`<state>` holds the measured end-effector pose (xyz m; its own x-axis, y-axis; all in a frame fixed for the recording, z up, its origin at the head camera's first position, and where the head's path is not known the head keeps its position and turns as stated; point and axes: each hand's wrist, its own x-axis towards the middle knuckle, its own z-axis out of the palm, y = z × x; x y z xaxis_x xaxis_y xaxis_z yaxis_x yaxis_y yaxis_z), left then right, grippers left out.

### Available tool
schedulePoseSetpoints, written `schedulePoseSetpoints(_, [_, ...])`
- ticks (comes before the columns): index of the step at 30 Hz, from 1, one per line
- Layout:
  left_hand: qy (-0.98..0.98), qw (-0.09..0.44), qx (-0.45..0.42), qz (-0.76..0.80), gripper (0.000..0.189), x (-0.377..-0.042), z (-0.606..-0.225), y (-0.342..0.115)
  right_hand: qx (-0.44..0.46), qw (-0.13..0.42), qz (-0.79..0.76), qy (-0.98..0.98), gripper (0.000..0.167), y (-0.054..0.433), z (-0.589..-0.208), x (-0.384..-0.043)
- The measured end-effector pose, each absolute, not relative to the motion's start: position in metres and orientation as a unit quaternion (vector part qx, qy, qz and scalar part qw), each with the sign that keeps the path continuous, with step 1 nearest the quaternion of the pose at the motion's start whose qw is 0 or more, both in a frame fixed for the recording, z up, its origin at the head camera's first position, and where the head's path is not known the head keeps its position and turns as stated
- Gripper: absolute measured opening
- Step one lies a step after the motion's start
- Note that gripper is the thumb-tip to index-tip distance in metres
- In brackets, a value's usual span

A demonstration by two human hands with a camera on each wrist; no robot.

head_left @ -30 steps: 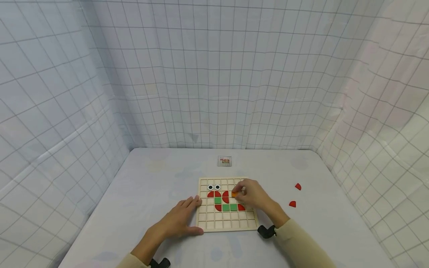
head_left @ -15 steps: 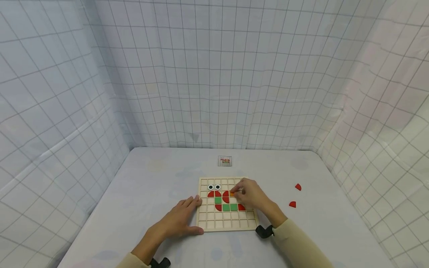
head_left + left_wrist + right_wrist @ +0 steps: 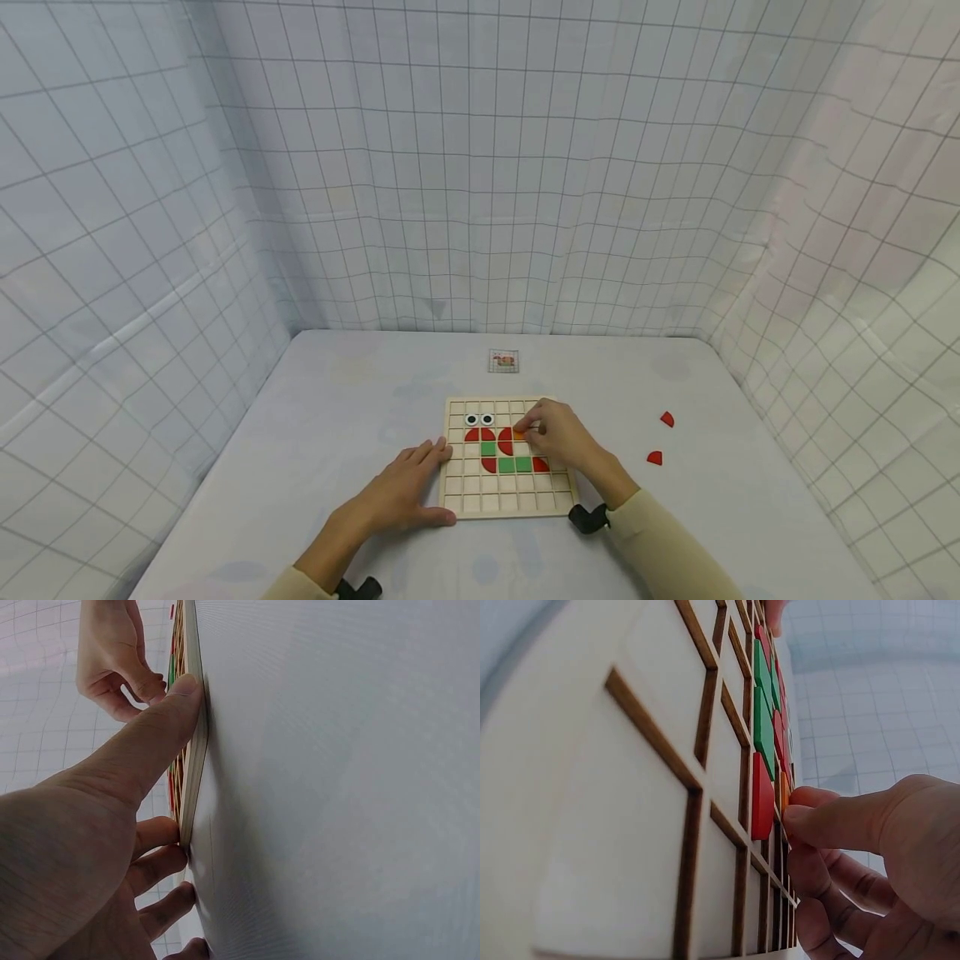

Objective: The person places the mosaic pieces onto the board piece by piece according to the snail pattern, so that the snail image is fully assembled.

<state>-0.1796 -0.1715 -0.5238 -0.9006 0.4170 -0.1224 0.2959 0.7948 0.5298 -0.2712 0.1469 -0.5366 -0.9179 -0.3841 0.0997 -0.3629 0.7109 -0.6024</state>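
A square wooden grid board (image 3: 491, 503) lies on the table. Eye tiles (image 3: 471, 419), red curved tiles (image 3: 488, 465) and green square tiles (image 3: 506, 465) sit in its cells. Over its right side my right hand (image 3: 567, 435) pinches a small orange tile (image 3: 784, 793) at a cell just right of the upper red tiles. In the right wrist view the thumb tip overlaps that tile; part of it is hidden by the fingers. My left hand (image 3: 397, 493) rests spread along the board's left side, thumb at the near left corner, fingertips at the left edge.
To the right of the board lie two loose red quarter-round tiles, a farther one (image 3: 667, 418) and a nearer one (image 3: 655, 457). A small picture card (image 3: 503, 361) lies beyond the board. Grid-patterned white curtains (image 3: 480, 167) enclose the table's back and sides.
My right hand has shifted slightly left, bringing the orange tile up against the red tile beside it. The left hand and the board have stayed in place.
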Motion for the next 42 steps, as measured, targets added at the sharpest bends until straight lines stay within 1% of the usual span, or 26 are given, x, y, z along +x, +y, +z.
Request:
schedulePoseSetpoints(20, [0.942,0.121,0.187,0.249,0.112,-0.181,-0.525,-0.171,-0.202,0.023,-0.326,0.923,0.02,0.148,-0.535,-0.27])
schedulePoseSetpoints(29, [0.939,0.124,0.192,0.257,0.113,-0.18,-0.524,-0.171,-0.213,0.007,-0.313,0.926,0.018,0.155,-0.535,-0.268])
schedulePoseSetpoints(35, [0.939,0.124,0.192,0.258,0.114,-0.179,-0.525,-0.171,-0.197,-0.001,-0.306,0.932,0.016,0.163,-0.533,-0.265])
schedulePoseSetpoints(42, [0.94,0.12,0.192,0.256,0.113,-0.179,-0.526,-0.172,-0.172,0.005,-0.31,0.935,0.015,0.175,-0.53,-0.263])
